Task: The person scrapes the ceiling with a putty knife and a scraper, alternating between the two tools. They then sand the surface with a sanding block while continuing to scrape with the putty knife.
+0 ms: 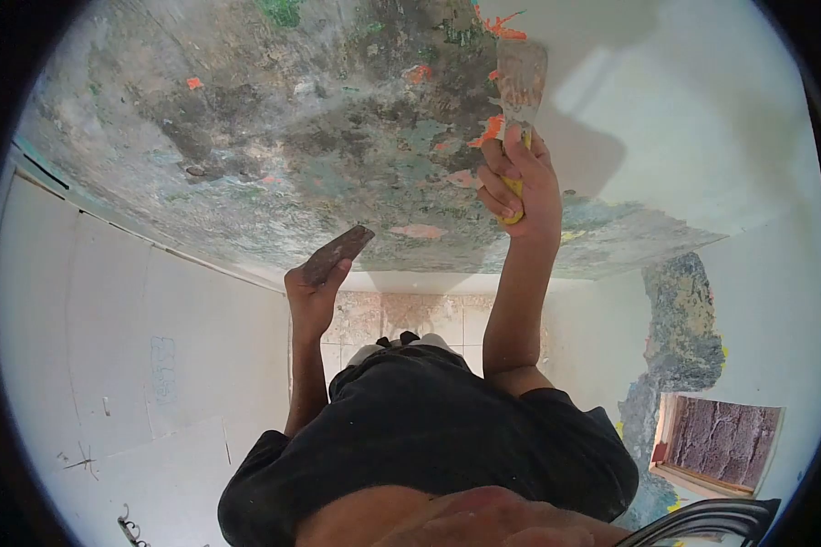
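Observation:
My right hand (529, 187) is wrapped round the yellow handle of a scraper (523, 77). The blade points up and lies over the border between bare patchy wall and white paint. Ragged orange flecks (490, 130) show beside the blade and the handle. Lower and to the left, my left hand (315, 292) grips a flat, dark brown piece (337, 253) with a straight end, tilted up to the right; its kind is unclear. The stripped wall (292, 137) in front of both hands is mottled grey and green.
White painted wall (702, 118) adjoins at the right. Below it are a grey stripped strip (684, 319) and a small framed opening (721, 438). A pale wall (155, 346) with pen marks stands at the left. Stained floor tiles (447, 324) lie below. A dark cable (711, 521) crosses the lower right.

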`<state>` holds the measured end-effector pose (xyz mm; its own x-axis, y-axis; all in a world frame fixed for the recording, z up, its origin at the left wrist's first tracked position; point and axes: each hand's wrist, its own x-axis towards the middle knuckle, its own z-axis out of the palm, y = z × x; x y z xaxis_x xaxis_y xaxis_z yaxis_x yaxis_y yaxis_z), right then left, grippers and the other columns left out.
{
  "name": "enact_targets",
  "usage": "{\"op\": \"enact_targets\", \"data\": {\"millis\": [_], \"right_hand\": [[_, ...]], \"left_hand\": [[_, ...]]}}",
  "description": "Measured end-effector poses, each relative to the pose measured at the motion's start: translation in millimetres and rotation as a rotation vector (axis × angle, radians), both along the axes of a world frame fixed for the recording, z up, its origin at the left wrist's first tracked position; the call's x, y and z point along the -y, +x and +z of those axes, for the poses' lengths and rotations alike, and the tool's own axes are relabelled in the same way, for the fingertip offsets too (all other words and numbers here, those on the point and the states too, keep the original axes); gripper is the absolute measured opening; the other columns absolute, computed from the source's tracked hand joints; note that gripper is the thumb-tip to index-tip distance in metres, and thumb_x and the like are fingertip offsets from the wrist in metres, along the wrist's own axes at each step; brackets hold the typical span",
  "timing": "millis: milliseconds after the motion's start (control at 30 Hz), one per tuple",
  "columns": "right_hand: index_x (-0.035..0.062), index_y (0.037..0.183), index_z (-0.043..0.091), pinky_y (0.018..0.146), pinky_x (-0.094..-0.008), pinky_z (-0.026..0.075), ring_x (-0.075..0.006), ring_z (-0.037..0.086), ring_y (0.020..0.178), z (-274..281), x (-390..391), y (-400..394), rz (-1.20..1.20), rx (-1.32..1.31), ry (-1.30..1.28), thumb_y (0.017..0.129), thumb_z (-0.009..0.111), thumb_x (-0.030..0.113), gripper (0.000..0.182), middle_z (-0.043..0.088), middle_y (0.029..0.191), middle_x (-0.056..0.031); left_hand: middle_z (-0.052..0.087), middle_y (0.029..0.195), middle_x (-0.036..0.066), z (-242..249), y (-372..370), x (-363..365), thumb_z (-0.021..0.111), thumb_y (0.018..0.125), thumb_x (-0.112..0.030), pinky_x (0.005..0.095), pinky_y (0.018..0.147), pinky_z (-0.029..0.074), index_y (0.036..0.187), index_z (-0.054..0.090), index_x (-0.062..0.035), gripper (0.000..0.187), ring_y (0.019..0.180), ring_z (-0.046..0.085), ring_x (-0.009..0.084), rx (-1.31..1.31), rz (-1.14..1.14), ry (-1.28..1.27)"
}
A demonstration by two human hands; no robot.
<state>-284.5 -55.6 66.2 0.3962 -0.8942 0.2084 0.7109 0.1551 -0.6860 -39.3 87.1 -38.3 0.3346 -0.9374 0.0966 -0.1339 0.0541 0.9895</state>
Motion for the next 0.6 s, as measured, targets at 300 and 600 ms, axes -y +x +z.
{"op": "enact_targets", "data": {"millis": [300,600], "right_hand": [[0.0148,0.092,0.051,0.028,-0.0193,0.025,-0.0041,0.031,0.035,-4.2,5.6,-3.2,0.035,0.009,-0.008,0.098,0.060,0.024,0.014,0.038,0.061,0.0035],[0.0144,0.090,0.050,0.028,-0.0194,0.026,-0.0041,0.032,0.035,1.5,3.8,-1.0,0.035,0.000,-0.008,0.099,0.058,0.024,0.016,0.038,0.061,0.0034]], "left_hand": [[0.071,0.111,0.009,0.6,4.5,1.0,0.067,0.089,-0.006,0.0268,0.092,0.046,0.117,0.067,0.0034,0.029,0.103,0.063,0.0128,-0.026,-0.015,-0.070],[0.072,0.105,0.006,-9.7,1.7,3.4,0.069,0.088,-0.007,0.0256,0.086,0.047,0.116,0.068,0.0030,0.029,0.093,0.062,0.0095,-0.042,-0.003,-0.039]]}}
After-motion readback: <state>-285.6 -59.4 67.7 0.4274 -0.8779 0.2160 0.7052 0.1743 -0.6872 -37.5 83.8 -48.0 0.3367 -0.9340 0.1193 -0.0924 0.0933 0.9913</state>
